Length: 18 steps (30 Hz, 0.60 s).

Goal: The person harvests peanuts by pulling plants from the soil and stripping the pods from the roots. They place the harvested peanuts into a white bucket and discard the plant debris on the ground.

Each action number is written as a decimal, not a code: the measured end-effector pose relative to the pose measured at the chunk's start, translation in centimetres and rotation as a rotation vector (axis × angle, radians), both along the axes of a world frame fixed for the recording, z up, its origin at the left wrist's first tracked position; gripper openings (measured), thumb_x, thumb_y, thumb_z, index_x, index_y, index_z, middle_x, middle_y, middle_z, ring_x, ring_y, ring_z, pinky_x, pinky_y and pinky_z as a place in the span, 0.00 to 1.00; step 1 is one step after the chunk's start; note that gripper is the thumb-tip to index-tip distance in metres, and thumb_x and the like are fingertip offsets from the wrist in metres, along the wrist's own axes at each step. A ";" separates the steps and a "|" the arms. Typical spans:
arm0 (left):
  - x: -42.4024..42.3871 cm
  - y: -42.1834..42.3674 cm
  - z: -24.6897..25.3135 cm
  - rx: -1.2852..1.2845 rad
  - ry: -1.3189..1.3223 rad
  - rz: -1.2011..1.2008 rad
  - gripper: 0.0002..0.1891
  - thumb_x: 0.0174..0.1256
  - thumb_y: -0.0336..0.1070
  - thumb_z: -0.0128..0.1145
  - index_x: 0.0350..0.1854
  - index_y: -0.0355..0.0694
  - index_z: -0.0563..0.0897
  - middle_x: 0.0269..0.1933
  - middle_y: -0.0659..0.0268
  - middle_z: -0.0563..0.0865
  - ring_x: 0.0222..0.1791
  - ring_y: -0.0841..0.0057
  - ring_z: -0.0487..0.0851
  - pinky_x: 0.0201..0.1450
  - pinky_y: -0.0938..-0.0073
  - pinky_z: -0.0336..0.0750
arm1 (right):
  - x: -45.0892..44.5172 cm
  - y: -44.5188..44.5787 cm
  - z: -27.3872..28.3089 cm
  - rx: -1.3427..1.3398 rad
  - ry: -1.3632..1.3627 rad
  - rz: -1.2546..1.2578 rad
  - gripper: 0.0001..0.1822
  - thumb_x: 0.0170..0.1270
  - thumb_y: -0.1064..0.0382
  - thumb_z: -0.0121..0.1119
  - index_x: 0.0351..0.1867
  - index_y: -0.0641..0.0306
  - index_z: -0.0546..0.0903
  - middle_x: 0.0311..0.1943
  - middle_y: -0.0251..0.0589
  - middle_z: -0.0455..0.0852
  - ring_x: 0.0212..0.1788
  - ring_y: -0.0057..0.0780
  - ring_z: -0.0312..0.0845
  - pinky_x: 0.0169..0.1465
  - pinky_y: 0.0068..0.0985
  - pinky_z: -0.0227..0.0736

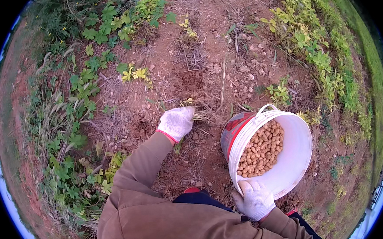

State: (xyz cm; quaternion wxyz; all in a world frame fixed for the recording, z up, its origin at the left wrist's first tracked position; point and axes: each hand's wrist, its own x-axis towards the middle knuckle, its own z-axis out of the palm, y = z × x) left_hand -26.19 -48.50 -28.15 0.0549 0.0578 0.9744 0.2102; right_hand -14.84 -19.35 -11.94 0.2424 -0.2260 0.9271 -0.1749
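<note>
My left hand, in a white knit work glove with a red cuff, grips the stems of an uprooted plant. Its roots spread to the right, blurred, and yellowish leaves show above the fist. My right hand, gloved alike, holds the near rim of a white plastic bucket with a red and grey printed outside. The bucket tilts, its mouth turned towards me. Unshelled peanuts lie in it against the left side. Whether pods hang on the roots, I cannot tell.
Reddish soil with stones and dry straw runs ahead of me. Leafy weeds and grass heads border the left. A row of green and yellow plants stands on the right. Loose dug earth lies just beyond my left hand.
</note>
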 end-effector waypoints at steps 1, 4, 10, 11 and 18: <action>1.2 0.1 0.0 -0.013 -0.019 -0.014 0.08 0.55 0.33 0.56 0.38 0.44 0.81 0.32 0.58 0.86 0.38 0.57 0.86 0.41 0.57 0.80 | 0.0 0.1 0.1 0.006 0.003 0.004 0.17 0.57 0.57 0.66 0.44 0.64 0.80 0.36 0.47 0.83 0.38 0.46 0.81 0.41 0.40 0.76; 3.4 -1.1 0.1 0.194 0.108 0.198 0.19 0.54 0.33 0.58 0.51 0.43 0.82 0.43 0.56 0.87 0.45 0.60 0.85 0.49 0.62 0.79 | -0.2 0.1 -0.5 -0.020 0.027 0.028 0.18 0.57 0.54 0.66 0.44 0.63 0.79 0.36 0.46 0.82 0.36 0.46 0.80 0.40 0.39 0.76; 7.3 -4.0 0.7 -0.252 -0.010 -0.256 0.21 0.66 0.31 0.54 0.62 0.40 0.75 0.56 0.60 0.84 0.58 0.68 0.81 0.60 0.65 0.77 | -0.5 -0.4 1.1 0.054 -0.094 0.000 0.22 0.55 0.54 0.66 0.48 0.63 0.78 0.39 0.50 0.80 0.42 0.49 0.78 0.44 0.42 0.73; 8.0 -4.0 0.6 0.154 -0.064 -0.135 0.21 0.68 0.32 0.52 0.64 0.41 0.73 0.57 0.60 0.82 0.58 0.69 0.81 0.60 0.65 0.78 | -0.7 -0.4 1.2 -0.025 -0.031 0.005 0.24 0.56 0.51 0.66 0.49 0.64 0.78 0.41 0.50 0.81 0.43 0.49 0.78 0.46 0.41 0.73; 9.6 -2.2 4.3 2.224 -0.509 0.345 0.21 0.76 0.27 0.43 0.69 0.43 0.67 0.57 0.60 0.78 0.60 0.68 0.78 0.62 0.64 0.79 | -3.6 -2.8 3.7 -0.394 0.310 -0.161 0.24 0.59 0.50 0.67 0.47 0.69 0.80 0.45 0.53 0.82 0.46 0.50 0.79 0.50 0.41 0.75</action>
